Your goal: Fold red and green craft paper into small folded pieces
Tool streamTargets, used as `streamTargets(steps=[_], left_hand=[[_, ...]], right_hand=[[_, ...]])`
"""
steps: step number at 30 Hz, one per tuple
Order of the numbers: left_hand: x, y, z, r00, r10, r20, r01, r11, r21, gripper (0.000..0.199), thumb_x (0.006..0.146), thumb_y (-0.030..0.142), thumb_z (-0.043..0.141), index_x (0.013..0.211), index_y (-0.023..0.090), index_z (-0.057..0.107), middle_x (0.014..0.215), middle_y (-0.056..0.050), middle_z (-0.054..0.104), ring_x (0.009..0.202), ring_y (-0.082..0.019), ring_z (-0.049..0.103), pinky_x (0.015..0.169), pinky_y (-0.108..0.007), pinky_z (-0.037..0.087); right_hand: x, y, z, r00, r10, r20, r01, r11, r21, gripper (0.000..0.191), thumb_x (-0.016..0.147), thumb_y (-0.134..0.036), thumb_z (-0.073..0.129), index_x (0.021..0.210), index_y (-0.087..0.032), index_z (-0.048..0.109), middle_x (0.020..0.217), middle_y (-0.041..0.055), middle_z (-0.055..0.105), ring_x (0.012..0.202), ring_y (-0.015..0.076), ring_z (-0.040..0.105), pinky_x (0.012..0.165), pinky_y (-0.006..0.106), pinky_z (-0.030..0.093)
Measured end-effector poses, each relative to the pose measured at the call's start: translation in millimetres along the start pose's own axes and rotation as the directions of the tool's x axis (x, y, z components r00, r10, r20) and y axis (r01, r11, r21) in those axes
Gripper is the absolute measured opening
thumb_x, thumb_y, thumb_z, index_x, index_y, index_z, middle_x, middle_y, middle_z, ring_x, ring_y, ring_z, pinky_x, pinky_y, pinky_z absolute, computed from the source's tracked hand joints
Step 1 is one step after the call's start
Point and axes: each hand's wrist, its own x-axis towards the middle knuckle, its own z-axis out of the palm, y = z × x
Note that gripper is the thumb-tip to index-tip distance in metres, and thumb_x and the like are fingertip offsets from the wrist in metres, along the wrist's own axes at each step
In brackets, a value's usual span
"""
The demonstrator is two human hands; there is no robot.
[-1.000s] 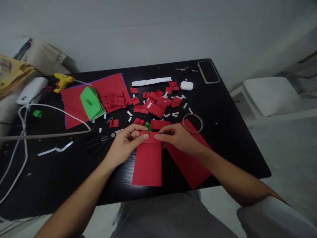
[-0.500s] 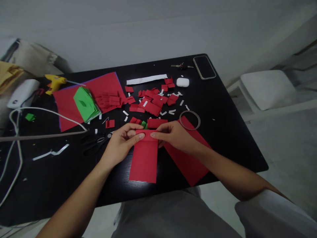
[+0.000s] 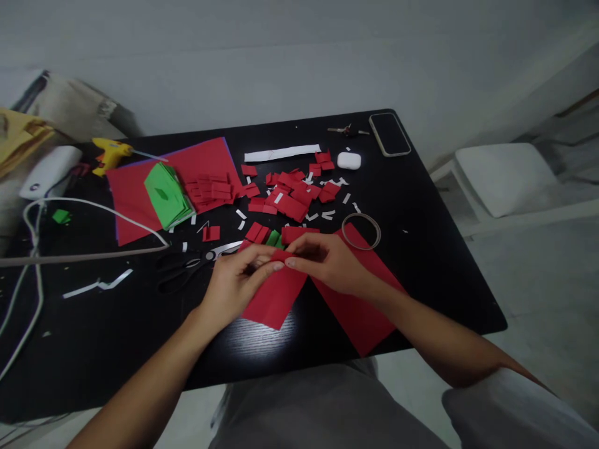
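A red paper piece [image 3: 276, 297] slants below both hands, its upper edge folded over between the fingertips. My left hand [image 3: 238, 280] pinches the fold from the left, thumb on the near side. From the right, my right hand [image 3: 330, 262] pinches the same fold, its thumb close to the left one. Black scissors [image 3: 187, 263] lie beside my left hand, blades pointing toward it. Another red sheet [image 3: 358, 305] rests under my right wrist, with a round ring [image 3: 378, 234] on its far end. Small folded red pieces [image 3: 292, 193] lie in a pile beyond the hands.
A green paper stack [image 3: 166, 196] sits on a large red sheet [image 3: 133, 202] at left, near a yellow glue gun [image 3: 111, 154] and white cable [image 3: 37, 268]. A phone [image 3: 390, 134], keys [image 3: 349, 130], white case [image 3: 349, 161] and white strip [image 3: 281, 153] lie at the back.
The held red paper has turned from nearly upright to slanted, and its lower edge has moved up. Both hands have drawn closer together at the fold. The scissor blades now show more.
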Motion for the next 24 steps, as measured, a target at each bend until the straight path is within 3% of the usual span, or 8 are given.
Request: streamTargets(steps=[3,8,13,17,24], left_hand=[[-2.1,0.6,1.2,0.999,0.037,0.011,-0.037,0.999,0.015,0.026,0.09,0.035,0.079,0.111,0.02,0.075,0.088,-0.002,0.08,0.077,-0.016,0.074,0.075,-0.026,0.058],[-2.2,1.4,1.5,0.999,0.01,-0.031,-0.012,0.998,-0.067,0.019,0.089,0.033,0.081,0.1,0.02,0.074,0.08,0.0,0.077,0.07,-0.014,0.072,0.07,-0.024,0.058],[-3.4,1.0,0.5,1.0,-0.002,0.011,0.002,1.0,-0.015,0.018,0.091,0.035,0.078,0.102,0.021,0.078,0.089,-0.003,0.082,0.08,-0.017,0.077,0.076,-0.026,0.06],[-3.0,3.1,-1.7,0.999,-0.009,0.042,0.008,0.999,0.04,0.017,0.093,0.036,0.075,0.101,0.022,0.08,0.09,-0.003,0.083,0.079,-0.017,0.077,0.072,-0.025,0.059],[-2.1,0.8,-3.6,0.997,-0.054,0.056,0.049,0.995,0.082,0.022,0.093,0.042,0.073,0.099,0.023,0.081,0.089,-0.004,0.082,0.078,-0.018,0.074,0.066,-0.026,0.055]], right_hand=[[-0.9,0.2,0.4,0.999,-0.023,-0.025,0.023,1.0,0.008,0.018,0.084,-0.036,0.084,0.088,-0.02,0.076,0.088,0.0018,0.076,0.082,0.0166,0.07,0.08,0.031,0.057],[0.1,-0.9,-1.0,0.998,0.009,-0.066,-0.008,1.0,0.022,0.02,0.081,-0.034,0.086,0.09,-0.021,0.074,0.09,0.0013,0.077,0.083,0.0169,0.071,0.081,0.031,0.058],[-2.5,0.1,2.6,0.997,-0.048,-0.063,0.044,0.997,-0.062,0.019,0.086,-0.036,0.082,0.097,-0.022,0.076,0.095,0.0032,0.079,0.087,0.0187,0.073,0.079,0.032,0.058],[-4.7,1.0,3.7,0.994,-0.067,-0.082,0.055,0.988,-0.147,0.018,0.089,-0.04,0.079,0.093,-0.022,0.079,0.089,0.0032,0.08,0.081,0.019,0.071,0.074,0.032,0.056],[-5.0,0.8,4.0,0.994,-0.055,-0.098,0.039,0.988,-0.152,0.017,0.089,-0.04,0.08,0.091,-0.023,0.081,0.088,0.0029,0.081,0.081,0.0197,0.073,0.076,0.033,0.057]])
